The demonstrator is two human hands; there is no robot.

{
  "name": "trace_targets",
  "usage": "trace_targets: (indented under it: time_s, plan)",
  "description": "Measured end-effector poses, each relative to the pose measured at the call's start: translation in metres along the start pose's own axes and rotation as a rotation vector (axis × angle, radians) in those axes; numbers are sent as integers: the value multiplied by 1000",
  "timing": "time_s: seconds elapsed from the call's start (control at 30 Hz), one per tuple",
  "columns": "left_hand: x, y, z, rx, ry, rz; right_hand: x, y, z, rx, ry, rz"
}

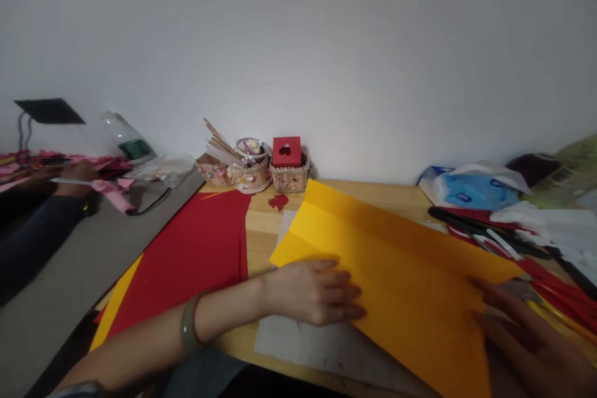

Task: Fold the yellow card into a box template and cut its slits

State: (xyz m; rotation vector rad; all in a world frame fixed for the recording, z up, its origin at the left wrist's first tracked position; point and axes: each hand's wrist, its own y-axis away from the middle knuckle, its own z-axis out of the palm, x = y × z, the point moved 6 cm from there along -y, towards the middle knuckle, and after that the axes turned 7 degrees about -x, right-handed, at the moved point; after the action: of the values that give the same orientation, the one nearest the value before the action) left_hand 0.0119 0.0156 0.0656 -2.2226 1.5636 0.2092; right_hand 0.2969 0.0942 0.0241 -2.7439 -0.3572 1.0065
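Head view: 1 yellow sheet [396, 273]; left hand [317, 292], right hand [527, 329] at opposite edges, grip unclear; 1 red box [295, 154] beyond it.

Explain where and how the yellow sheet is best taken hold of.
Probably pinch the yellow sheet by opposite edges, left hand from the left, right hand from the right: it is broad, thin and creased, so might fold if held one-handed.
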Motion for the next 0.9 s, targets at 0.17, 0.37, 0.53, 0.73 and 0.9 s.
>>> trace_targets:
  time_s: [0.17,0.37,0.53,0.73,0.9]
  plan:
    - [-18,11,10,-1,-16,-56,-16,0,10,-140,-209,174]
    - [-21,18,23,-16,27,-38,-21,2,13,-131,-198,164]
    - [-20,17,25,-51,50,-33,-28,6,15,-82,-138,72]
    - [-18,15,26,-40,75,-47,-33,11,17,-52,-70,-86]
    - [-17,15,26,-21,81,-52,-35,11,18,-88,-55,-73]
